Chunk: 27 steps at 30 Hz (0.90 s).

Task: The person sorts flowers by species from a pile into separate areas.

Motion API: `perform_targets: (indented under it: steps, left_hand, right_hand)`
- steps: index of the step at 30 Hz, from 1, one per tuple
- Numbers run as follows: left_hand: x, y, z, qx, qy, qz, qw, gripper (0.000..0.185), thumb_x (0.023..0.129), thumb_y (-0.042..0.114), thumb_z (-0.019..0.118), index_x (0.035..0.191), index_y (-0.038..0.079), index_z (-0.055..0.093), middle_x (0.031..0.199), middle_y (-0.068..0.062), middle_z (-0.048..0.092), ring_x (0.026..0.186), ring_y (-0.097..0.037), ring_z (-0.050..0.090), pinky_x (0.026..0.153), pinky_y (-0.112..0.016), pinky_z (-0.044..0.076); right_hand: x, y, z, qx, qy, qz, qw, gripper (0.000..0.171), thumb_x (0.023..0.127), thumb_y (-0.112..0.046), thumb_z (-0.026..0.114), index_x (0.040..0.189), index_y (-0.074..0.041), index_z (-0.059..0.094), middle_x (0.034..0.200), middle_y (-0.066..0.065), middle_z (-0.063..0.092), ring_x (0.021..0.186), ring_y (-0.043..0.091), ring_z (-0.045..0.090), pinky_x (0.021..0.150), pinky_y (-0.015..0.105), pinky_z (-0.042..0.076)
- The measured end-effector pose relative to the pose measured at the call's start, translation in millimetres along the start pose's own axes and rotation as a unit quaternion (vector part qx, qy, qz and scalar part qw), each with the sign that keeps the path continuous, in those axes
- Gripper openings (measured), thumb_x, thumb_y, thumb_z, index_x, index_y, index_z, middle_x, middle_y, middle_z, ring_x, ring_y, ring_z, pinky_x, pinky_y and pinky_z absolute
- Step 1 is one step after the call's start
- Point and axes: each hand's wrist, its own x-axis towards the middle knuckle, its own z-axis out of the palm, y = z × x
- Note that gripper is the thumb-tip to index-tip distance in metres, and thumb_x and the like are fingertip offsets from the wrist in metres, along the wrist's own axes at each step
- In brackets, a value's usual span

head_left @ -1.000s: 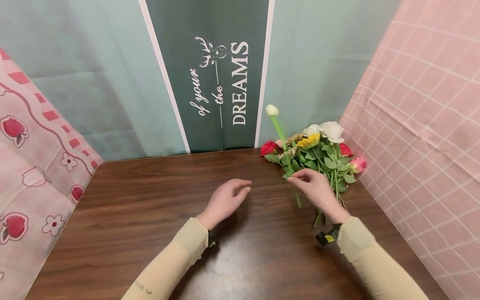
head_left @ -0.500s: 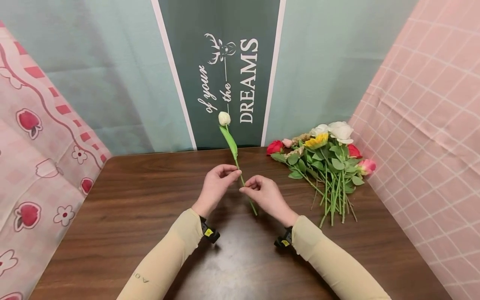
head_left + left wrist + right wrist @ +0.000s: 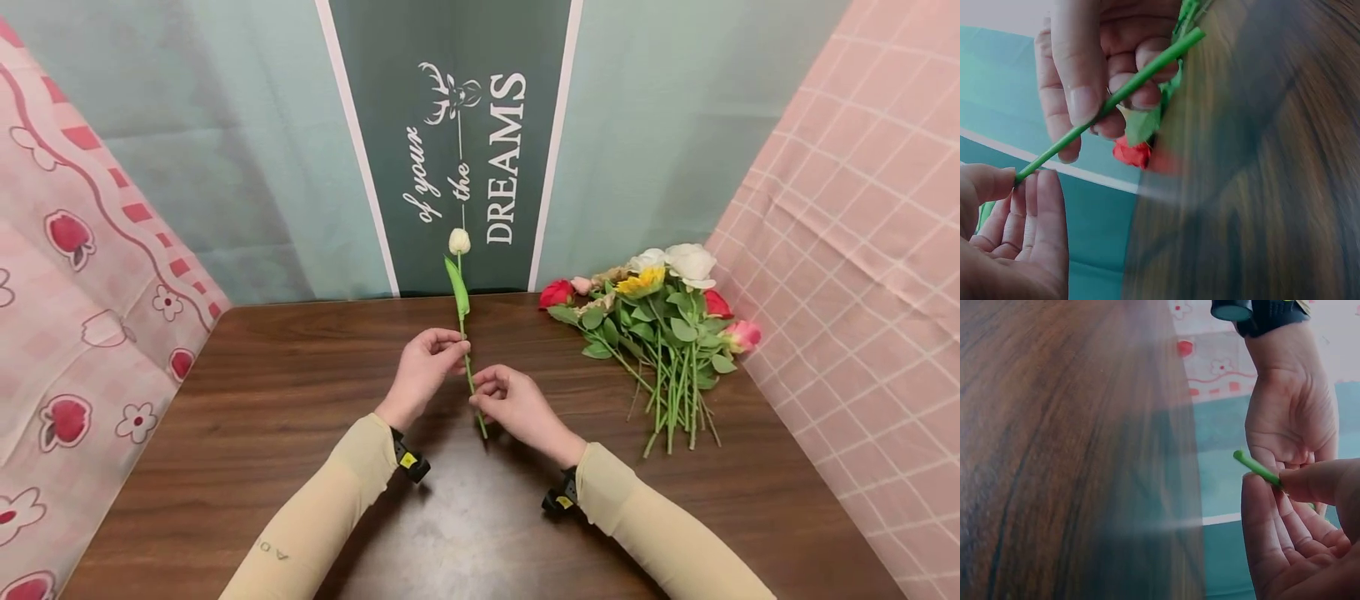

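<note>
Both hands (image 3: 422, 373) pinching white tulip (image 3: 457, 287) by its stem, mixed flowers (image 3: 678, 329) on table (image 3: 300, 367)

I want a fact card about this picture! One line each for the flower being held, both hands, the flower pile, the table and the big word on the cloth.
Held flower: white tulip with one green leaf
Left hand: pinches the stem below the leaf
Right hand: pinches the stem lower down, nearer its bottom end
Flower pile: red, white, yellow and pink blooms, on the person's right
Table: brown, wood-grain
Cloth word: DREAMS, printed sideways
</note>
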Motion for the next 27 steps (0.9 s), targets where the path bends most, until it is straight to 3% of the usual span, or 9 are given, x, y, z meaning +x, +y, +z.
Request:
perform_targets:
  steps: [2, 5, 9, 11, 14, 16, 18, 22, 27]
  left_hand:
    - [0.1, -1.6, -9.1, 0.01, 0.005, -0.006, 0.9999, 0.022, 0.096, 0.012, 0.074, 0.112, 0.0, 0.068, 0.108, -0.026, 0.069, 0.079, -0.02, 0.069, 0.08, -0.041, 0.062]
    - [1.2, -4.6, -33.3, 0.047, 0.019, -0.014, 0.9986, 0.024, 0.096, 0.01, 0.072, 0.114, -0.004, 0.067, 0.108, -0.025, 0.07, 0.077, -0.017, 0.068, 0.077, -0.039, 0.062]
    - [-1.1, -4.9, -90.0, 0.156, 0.033, -0.019, 0.987, 0.027, 0.097, 0.008, 0.068, 0.118, -0.009, 0.065, 0.107, -0.024, 0.07, 0.074, -0.015, 0.069, 0.074, -0.038, 0.063]
    - [-5.3, -3.3, -125.9, 0.226, 0.037, -0.017, 0.9733, 0.028, 0.097, 0.008, 0.066, 0.118, -0.01, 0.064, 0.107, -0.022, 0.07, 0.073, -0.015, 0.069, 0.072, -0.036, 0.062]
    - [-14.2, 0.9, -179.7, 0.323, 0.044, -0.023, 0.9452, 0.028, 0.098, 0.009, 0.063, 0.117, -0.012, 0.064, 0.102, -0.023, 0.07, 0.071, -0.016, 0.069, 0.067, -0.032, 0.061]
    - [-21.0, 4.1, -211.6, 0.368, 0.047, -0.036, 0.9278, 0.028, 0.099, 0.01, 0.062, 0.115, -0.013, 0.064, 0.098, -0.024, 0.07, 0.07, -0.017, 0.069, 0.065, -0.032, 0.06]
    - [-27.7, 8.0, -237.7, 0.392, 0.048, -0.057, 0.9169, 0.029, 0.1, 0.01, 0.06, 0.114, -0.015, 0.063, 0.096, -0.025, 0.07, 0.072, -0.019, 0.07, 0.065, -0.033, 0.06]
    - [-36.9, 13.8, -272.4, 0.42, 0.054, -0.094, 0.9011, 0.032, 0.101, 0.011, 0.058, 0.116, -0.017, 0.061, 0.099, -0.027, 0.069, 0.075, -0.02, 0.071, 0.068, -0.038, 0.062]
    - [-40.5, 13.5, -288.6, 0.477, 0.07, -0.108, 0.8693, 0.032, 0.1, 0.015, 0.06, 0.114, -0.014, 0.065, 0.098, -0.026, 0.07, 0.069, -0.02, 0.071, 0.066, -0.04, 0.059]
  right_hand:
    - [1.0, 0.5, 3.1, -0.012, -0.015, -0.005, 1.0, 0.021, 0.097, -0.01, 0.07, 0.115, 0.0, 0.066, 0.095, 0.009, 0.071, 0.075, 0.024, 0.07, 0.068, 0.038, 0.062]
    - [2.7, 0.6, 4.8, -0.078, -0.025, -0.036, 0.996, 0.023, 0.1, -0.019, 0.069, 0.117, -0.003, 0.069, 0.099, 0.004, 0.071, 0.081, 0.019, 0.068, 0.073, 0.036, 0.059]
    - [5.7, -1.5, 2.1, -0.203, -0.02, -0.095, 0.974, 0.027, 0.101, -0.03, 0.067, 0.12, -0.011, 0.072, 0.107, -0.006, 0.07, 0.094, 0.012, 0.064, 0.083, 0.034, 0.054]
    - [7.9, -3.5, 0.2, -0.244, -0.023, -0.113, 0.963, 0.03, 0.102, -0.033, 0.066, 0.122, -0.011, 0.071, 0.113, -0.005, 0.07, 0.103, 0.013, 0.064, 0.09, 0.037, 0.053]
    - [12.0, -7.6, -1.1, -0.288, -0.035, -0.124, 0.949, 0.036, 0.103, -0.036, 0.064, 0.128, -0.011, 0.069, 0.123, -0.001, 0.068, 0.121, 0.019, 0.06, 0.104, 0.041, 0.048]
    - [15.4, -9.9, -0.1, -0.315, -0.045, -0.131, 0.939, 0.04, 0.103, -0.037, 0.063, 0.132, -0.01, 0.067, 0.129, 0.001, 0.066, 0.128, 0.022, 0.056, 0.109, 0.042, 0.044]
    - [19.5, -11.2, 2.5, -0.345, -0.055, -0.142, 0.926, 0.044, 0.104, -0.039, 0.061, 0.137, -0.01, 0.063, 0.135, 0.003, 0.063, 0.133, 0.024, 0.052, 0.113, 0.043, 0.041]
    - [28.7, -11.7, 11.9, -0.401, -0.078, -0.161, 0.898, 0.054, 0.103, -0.043, 0.06, 0.146, -0.01, 0.055, 0.148, 0.007, 0.055, 0.141, 0.028, 0.044, 0.118, 0.045, 0.033]
    - [37.0, -11.0, 22.9, -0.473, -0.116, -0.177, 0.855, 0.069, 0.102, -0.051, 0.057, 0.159, -0.015, 0.04, 0.163, 0.012, 0.035, 0.152, 0.033, 0.026, 0.124, 0.048, 0.018]
